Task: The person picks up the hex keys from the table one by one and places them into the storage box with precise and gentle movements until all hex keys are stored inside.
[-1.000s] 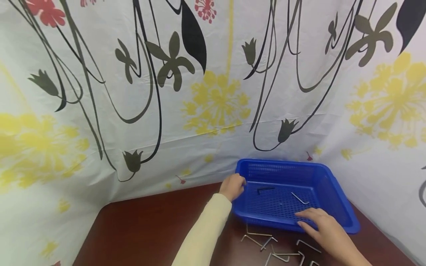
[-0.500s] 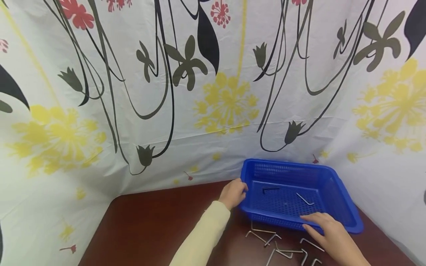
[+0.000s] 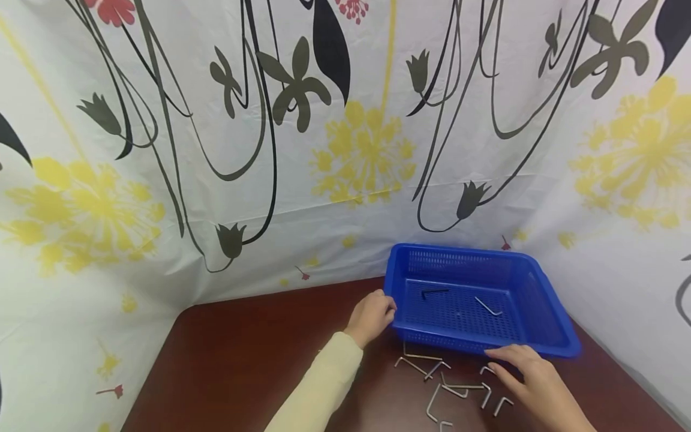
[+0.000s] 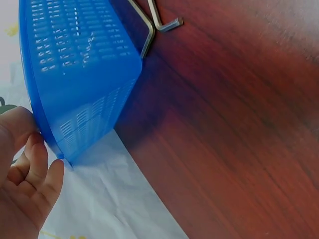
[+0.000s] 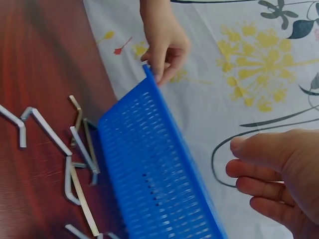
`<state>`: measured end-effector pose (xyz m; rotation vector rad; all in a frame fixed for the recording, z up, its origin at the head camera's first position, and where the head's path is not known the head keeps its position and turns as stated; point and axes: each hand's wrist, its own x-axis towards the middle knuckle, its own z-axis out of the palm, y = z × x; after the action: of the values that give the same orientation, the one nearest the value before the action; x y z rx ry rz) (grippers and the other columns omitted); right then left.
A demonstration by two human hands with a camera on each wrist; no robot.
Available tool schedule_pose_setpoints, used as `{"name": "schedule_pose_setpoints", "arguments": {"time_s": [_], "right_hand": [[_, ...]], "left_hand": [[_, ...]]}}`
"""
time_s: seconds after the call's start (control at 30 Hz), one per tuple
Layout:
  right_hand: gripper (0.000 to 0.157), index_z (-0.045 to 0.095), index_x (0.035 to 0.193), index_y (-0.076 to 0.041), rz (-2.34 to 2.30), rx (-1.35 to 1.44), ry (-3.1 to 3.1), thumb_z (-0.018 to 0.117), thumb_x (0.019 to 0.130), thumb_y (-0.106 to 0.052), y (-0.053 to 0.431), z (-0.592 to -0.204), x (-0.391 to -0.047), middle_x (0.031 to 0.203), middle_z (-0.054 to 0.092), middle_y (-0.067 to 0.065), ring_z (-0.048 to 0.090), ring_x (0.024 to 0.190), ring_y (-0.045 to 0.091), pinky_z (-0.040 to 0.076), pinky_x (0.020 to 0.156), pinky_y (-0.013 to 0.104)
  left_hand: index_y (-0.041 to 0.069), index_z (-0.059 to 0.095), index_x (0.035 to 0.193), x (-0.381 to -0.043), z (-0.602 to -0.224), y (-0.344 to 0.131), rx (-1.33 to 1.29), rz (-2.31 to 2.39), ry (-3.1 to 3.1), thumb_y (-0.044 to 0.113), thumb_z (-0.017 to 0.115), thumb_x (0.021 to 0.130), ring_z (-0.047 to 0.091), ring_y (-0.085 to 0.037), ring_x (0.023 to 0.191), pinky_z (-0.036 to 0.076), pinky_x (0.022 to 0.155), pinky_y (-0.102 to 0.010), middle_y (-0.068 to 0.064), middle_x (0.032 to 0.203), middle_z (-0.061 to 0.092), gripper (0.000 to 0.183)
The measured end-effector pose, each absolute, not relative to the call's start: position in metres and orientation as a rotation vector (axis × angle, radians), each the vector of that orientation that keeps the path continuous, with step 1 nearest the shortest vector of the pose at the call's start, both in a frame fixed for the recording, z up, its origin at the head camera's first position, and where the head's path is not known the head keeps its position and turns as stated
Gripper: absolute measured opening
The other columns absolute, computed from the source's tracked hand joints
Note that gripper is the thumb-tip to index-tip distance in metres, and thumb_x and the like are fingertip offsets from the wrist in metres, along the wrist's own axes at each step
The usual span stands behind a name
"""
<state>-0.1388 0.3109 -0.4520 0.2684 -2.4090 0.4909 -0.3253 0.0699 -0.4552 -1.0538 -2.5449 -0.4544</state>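
Observation:
A blue plastic basket (image 3: 542, 300) stands on the table with a black Allen key (image 3: 434, 292) and a silver Allen key (image 3: 488, 307) lying inside. My left hand (image 3: 369, 318) grips its left rim between thumb and curled fingers; the right wrist view shows this left hand (image 5: 167, 42) at the basket's corner. Close to the front rim, my right hand (image 3: 534, 381) hovers with thumb and fingers spread. In the right wrist view this right hand (image 5: 284, 174) is apart from the basket and holds nothing. Several Allen keys (image 3: 464, 387) lie loose in front of the basket.
The dark red wooden table (image 3: 237, 360) extends to the left of the basket. A white floral cloth (image 3: 324, 240) hangs behind and beside the table, close to the basket's back.
The head view has tilted down slightly. My right hand has drawn back from the basket's front rim, over the loose Allen keys. The left hand has slid slightly nearer along the left rim.

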Motion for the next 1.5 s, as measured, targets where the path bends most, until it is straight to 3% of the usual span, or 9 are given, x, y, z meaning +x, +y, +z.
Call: {"name": "schedule_pose_setpoints", "arguments": {"time_s": [0.2,0.5,0.7,1.0,1.5], "right_hand": [[0.032,0.071,0.083,-0.013,0.527,0.338,-2.31,0.081,0.055,-0.001,0.312,-0.477,-0.14,0.081,0.063,-0.008,0.058,0.076,0.007,0.04,0.068,0.007],[0.021,0.069,0.082,-0.01,0.574,0.591,-2.256,0.081,0.066,-0.018,0.298,-0.526,-0.145,0.08,0.061,-0.008,0.054,0.072,0.007,0.041,0.065,0.012],[0.03,0.069,0.082,-0.013,0.625,0.696,-2.334,0.082,0.057,-0.005,0.283,-0.547,-0.148,0.083,0.06,-0.011,0.055,0.076,0.007,0.039,0.07,0.012],[0.024,0.071,0.085,-0.011,0.63,0.736,-2.478,0.08,0.063,-0.005,0.273,-0.551,-0.155,0.081,0.058,-0.01,0.054,0.076,0.008,0.047,0.061,0.028],[0.028,0.07,0.076,-0.016,0.65,0.789,-2.372,0.08,0.055,0.001,0.268,-0.569,-0.151,0.078,0.055,-0.012,0.052,0.072,0.007,0.041,0.065,0.015]], "left_hand": [[0.015,0.071,0.079,-0.319,-0.456,0.062,-1.035,-0.501,-2.531,0.016,0.066,0.081,0.05,-0.007,0.066,0.042,0.058,-0.014,0.006,0.074,0.05,0.005],[0.013,0.074,0.091,-0.317,-0.456,0.059,-1.064,-0.542,-2.457,0.02,0.067,0.084,0.053,-0.011,0.076,0.046,0.069,-0.018,0.003,0.084,0.054,0.012],[0.012,0.074,0.094,-0.318,-0.454,0.059,-1.051,-0.617,-2.455,0.02,0.067,0.085,0.054,-0.013,0.08,0.046,0.07,-0.019,0.001,0.088,0.054,0.014],[0.01,0.074,0.094,-0.317,-0.456,0.057,-1.035,-0.659,-2.442,0.019,0.068,0.084,0.053,-0.014,0.08,0.046,0.069,-0.019,0.0,0.089,0.054,0.015],[0.011,0.074,0.096,-0.309,-0.475,0.055,-0.999,-0.711,-2.418,0.018,0.068,0.084,0.054,-0.014,0.084,0.047,0.072,-0.02,0.001,0.092,0.054,0.015]]}}
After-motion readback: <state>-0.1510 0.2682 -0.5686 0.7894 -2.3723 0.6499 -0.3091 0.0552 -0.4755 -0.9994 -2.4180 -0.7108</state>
